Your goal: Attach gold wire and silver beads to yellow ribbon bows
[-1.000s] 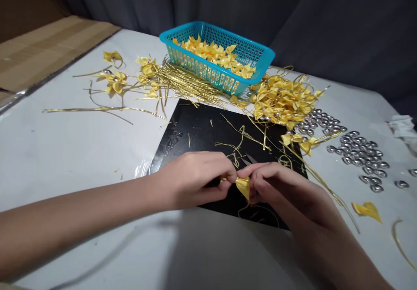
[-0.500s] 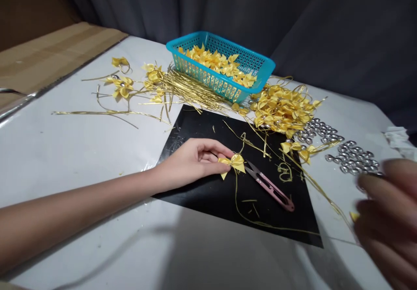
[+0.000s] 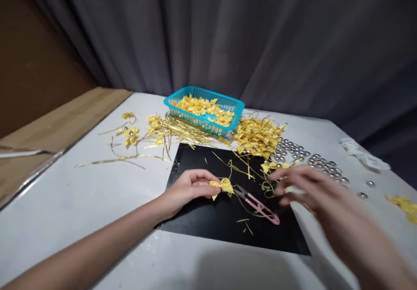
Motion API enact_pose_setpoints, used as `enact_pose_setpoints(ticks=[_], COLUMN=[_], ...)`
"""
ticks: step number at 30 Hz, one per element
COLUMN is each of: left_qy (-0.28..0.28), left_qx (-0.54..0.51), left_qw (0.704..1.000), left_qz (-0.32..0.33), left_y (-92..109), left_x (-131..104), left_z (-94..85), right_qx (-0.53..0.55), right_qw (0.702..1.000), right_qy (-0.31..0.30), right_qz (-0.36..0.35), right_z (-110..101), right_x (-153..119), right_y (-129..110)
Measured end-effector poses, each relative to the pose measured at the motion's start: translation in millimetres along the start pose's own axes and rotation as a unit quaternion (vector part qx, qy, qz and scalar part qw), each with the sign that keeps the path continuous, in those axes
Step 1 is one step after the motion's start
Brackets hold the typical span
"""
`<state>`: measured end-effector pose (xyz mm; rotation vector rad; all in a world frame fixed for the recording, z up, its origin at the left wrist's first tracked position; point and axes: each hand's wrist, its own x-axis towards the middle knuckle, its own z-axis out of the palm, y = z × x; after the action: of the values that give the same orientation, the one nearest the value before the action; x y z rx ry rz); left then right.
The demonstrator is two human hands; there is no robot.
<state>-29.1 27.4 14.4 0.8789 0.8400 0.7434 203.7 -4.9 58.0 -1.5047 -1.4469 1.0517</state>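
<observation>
My left hand (image 3: 192,186) pinches a yellow ribbon bow (image 3: 226,186) between thumb and fingers, just above the black mat (image 3: 208,229). Thin gold cord trails from the bow. Pink-handled thread snips (image 3: 260,207) lie on the mat right beside it, blades toward the bow. My right hand (image 3: 306,190) hovers over the mat's right edge, smeared by motion, so whether it holds anything is unclear. Beyond its fingertips are a bow with gold ties (image 3: 270,167) and a curl of gold cord (image 3: 267,189).
A blue basket (image 3: 239,112) of yellow bows stands at the back, with gold ties (image 3: 185,129) in front. To its right are a heap of bows (image 3: 257,136) and silver beads (image 3: 325,165). More bows (image 3: 131,137) lie left; white tissue (image 3: 365,153) lies right.
My right hand has come in from the right edge toward the mat. The left hand keeps its pinch on the bow. The view has tilted up, showing more curtain.
</observation>
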Motion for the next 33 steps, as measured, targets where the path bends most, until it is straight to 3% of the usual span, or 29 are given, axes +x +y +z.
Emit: enact_pose_setpoints(ticks=[2,3,6,9,14,20,25,28,33], left_qy=[0.003,0.006,0.021,0.021,-0.012,0.003,0.022,0.021,0.010], left_qx=[-0.019,-0.024,-0.031,-0.010,0.067,0.116,0.093,0.069,0.065], left_qw=[1.000,1.000,0.999,1.000,0.997,0.992,0.995,0.997,0.997], left_qz=[0.005,0.000,0.005,0.014,0.020,0.048,0.043,0.031,0.044], left_y=[2.6,3.5,5.2,5.1,0.9,-2.8,-2.4,-2.1,-1.9], left_x=[-0.9,-1.1,-1.0,0.0,1.9,3.2,3.3,3.3,3.4], left_z=[-1.6,-2.0,-2.1,-0.5,3.4,5.2,4.7,2.7,2.0], right_qx=[0.044,0.072,0.107,0.124,0.151,0.117,0.062,0.027,0.117], right_qw=[0.992,0.988,0.987,0.985,0.979,0.985,0.990,0.995,0.988], right_qy=[-0.070,-0.070,-0.052,-0.051,-0.083,-0.087,-0.114,-0.083,-0.082], right_qz=[0.098,0.115,0.112,0.109,0.113,0.089,0.049,0.042,0.065], right_z=[20.7,32.0,58.2,68.5,69.0,61.0,55.2,54.1,52.9], right_x=[1.1,3.1,9.5,10.9,11.4,14.0,11.7,10.5,9.4], right_y=[-2.5,-1.2,5.9,8.0,-1.2,2.3,8.2,9.9,14.2])
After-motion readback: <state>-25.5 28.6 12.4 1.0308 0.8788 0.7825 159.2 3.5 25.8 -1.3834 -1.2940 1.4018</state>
